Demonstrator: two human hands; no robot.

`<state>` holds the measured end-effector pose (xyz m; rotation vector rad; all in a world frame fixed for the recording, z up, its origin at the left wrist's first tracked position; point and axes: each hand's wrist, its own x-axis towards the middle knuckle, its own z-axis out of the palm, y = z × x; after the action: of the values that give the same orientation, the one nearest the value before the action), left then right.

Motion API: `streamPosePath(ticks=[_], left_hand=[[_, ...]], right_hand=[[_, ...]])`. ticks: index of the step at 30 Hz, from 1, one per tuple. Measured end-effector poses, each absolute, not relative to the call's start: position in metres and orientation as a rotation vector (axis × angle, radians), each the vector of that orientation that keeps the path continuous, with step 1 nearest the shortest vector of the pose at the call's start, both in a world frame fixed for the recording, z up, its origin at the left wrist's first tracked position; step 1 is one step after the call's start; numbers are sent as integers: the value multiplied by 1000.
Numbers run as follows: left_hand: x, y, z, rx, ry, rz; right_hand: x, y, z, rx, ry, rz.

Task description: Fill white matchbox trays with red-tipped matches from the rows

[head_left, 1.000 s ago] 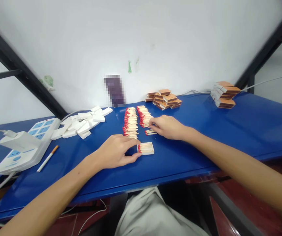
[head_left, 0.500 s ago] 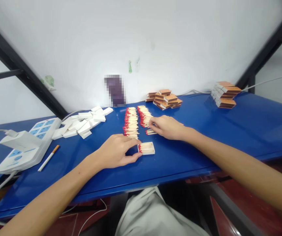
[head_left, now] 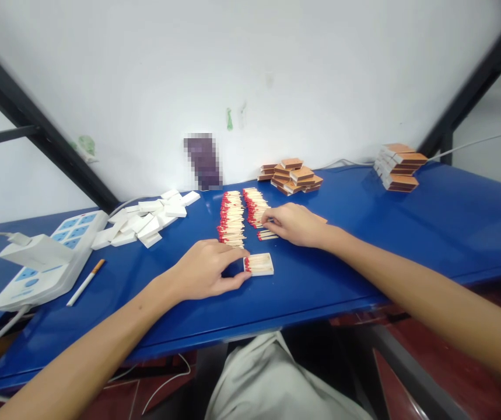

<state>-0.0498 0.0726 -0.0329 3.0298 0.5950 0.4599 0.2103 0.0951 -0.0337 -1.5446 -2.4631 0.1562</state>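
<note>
My left hand (head_left: 206, 269) rests on the table, thumb and forefinger closed on the left end of a small white matchbox tray (head_left: 268, 269). Inside the tray lies a layer of matches (head_left: 256, 263), red heads to the left. My right hand (head_left: 296, 224) is bent over the near end of the right-hand match pile (head_left: 255, 204), its fingertips pinched together on matches there; how many is hidden. Beneath that hand a few separate matches (head_left: 266, 235) lie on the table. A longer match pile (head_left: 233, 217) runs beside it on the left, heads also leftward.
White empty-looking trays (head_left: 139, 221) are heaped at the left back. Brown matchboxes (head_left: 296, 176) lie piled near the wall, and more are stacked (head_left: 401, 168) at the right. A power strip (head_left: 58, 256) and a cigarette (head_left: 85, 283) sit at the left on the blue table (head_left: 364, 233).
The camera view has shifted very slightly. My right fingertips have moved a touch left at the matches; my left hand still holds the tray in place.
</note>
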Motion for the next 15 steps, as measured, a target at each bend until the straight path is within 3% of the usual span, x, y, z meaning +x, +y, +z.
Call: streamPosePath(ticks=[15], left_hand=[[-49, 71, -29, 3014, 614, 448]], right_hand=[[211, 94, -35, -1512, -2462, 182]])
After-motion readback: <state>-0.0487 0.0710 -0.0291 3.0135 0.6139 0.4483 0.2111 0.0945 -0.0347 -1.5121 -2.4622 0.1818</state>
